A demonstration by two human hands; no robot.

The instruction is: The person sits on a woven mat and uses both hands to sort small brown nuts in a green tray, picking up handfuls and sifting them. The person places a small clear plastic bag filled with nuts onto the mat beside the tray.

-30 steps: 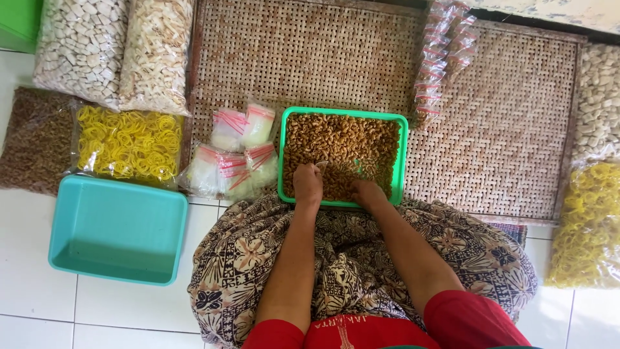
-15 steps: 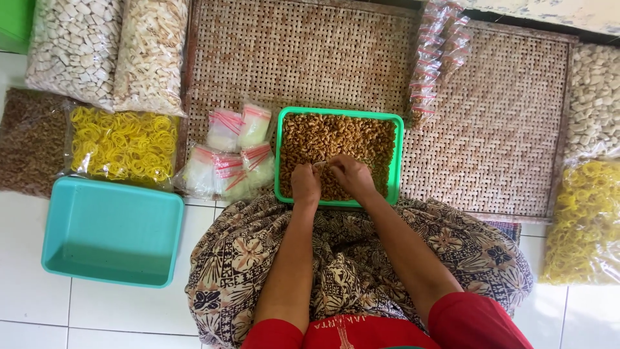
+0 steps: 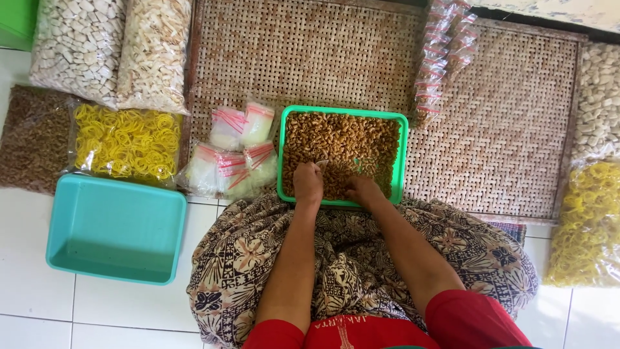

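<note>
while both hands work inside the green tray (image 3: 403,150) of brown snack pieces (image 3: 349,139), the step in hand looks like filling a small packet: the left hand (image 3: 308,183) is curled loosely at the near left part of the tray and seems to pinch a small clear bag (image 3: 321,163) at its fingertips, though the bag is too small to be sure of; the right hand (image 3: 363,190) lies palm down on the snacks just beside it, fingers cupped and partly sunk among the pieces, so whether it holds any i cannot tell. the tray sits on a woven bamboo mat (image 3: 310,58), touching the near edge of it, right in front of the patterned cloth (image 3: 336,265) over the person's lap. to its left lie bundles of small clear bags with red strips (image 3: 232,152), then a big bag of yellow ring crackers (image 3: 126,139), and nearer, an aqua plastic tub (image 3: 116,229) on the white tile floor (image 3: 26,304). a string of packed sachets (image 3: 442,61) hangs over the mat to the right. judging from this, the next move calls for a steady open bag mouth and a modest scoop of pieces, so that none spill over the tray rim
</note>
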